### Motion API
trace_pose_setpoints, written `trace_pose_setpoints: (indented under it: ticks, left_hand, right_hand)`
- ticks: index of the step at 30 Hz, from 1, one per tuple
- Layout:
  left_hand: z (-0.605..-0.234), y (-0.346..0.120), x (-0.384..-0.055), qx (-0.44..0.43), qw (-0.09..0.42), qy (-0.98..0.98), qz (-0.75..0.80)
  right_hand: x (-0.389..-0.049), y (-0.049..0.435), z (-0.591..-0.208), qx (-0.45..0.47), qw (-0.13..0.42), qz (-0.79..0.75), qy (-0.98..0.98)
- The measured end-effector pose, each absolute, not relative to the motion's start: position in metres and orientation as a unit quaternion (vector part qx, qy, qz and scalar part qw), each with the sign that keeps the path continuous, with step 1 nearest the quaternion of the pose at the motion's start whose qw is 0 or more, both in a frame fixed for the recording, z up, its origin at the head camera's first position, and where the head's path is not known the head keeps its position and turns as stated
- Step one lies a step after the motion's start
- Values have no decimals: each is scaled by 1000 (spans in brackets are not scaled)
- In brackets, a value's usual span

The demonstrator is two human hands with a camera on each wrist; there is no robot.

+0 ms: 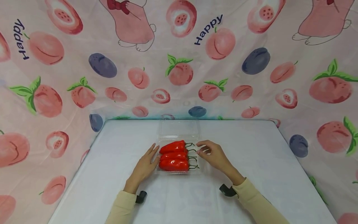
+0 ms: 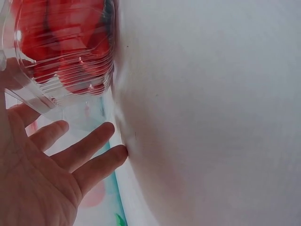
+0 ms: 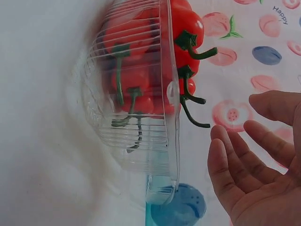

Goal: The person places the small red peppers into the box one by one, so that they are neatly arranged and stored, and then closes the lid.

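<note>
Several glossy red peppers (image 1: pixel 174 165) with green stems (image 3: pixel 195 94) lie side by side in a clear plastic clamshell box (image 3: pixel 164 141), more of them showing through its ribbed wall. The box lid (image 1: pixel 179 128) is folded back, away from me. At the box's left side is my left hand (image 1: pixel 144 165), fingers spread; in the left wrist view its thumb side is by the box rim and the other fingers (image 2: pixel 101 167) extend past it. My right hand (image 1: pixel 213 154) hovers just right of the stems, fingers loosely bent, thumb apart, with nothing held.
A white-covered table (image 1: pixel 251 149) carries the box near its middle. Behind and beside it hangs a pink cloth (image 1: pixel 156 37) printed with fruit. A dark wrist-camera mount (image 1: pixel 227 190) sits at the right sleeve, another (image 1: pixel 141 197) at the left.
</note>
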State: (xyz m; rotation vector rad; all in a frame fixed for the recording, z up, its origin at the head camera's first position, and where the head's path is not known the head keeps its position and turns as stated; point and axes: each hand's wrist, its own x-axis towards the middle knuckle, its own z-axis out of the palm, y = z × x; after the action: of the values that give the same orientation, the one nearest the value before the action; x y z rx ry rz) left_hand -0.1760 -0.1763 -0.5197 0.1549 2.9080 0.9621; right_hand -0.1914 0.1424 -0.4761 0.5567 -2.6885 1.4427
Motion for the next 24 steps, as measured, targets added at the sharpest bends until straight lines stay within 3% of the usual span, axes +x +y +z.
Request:
trace_pose_setpoints:
  ticks: [24]
  left_hand:
    - [-521,-176,-180,58,29,952,299]
  right_hand:
    - [-235,161,-494,114,26,492,-863]
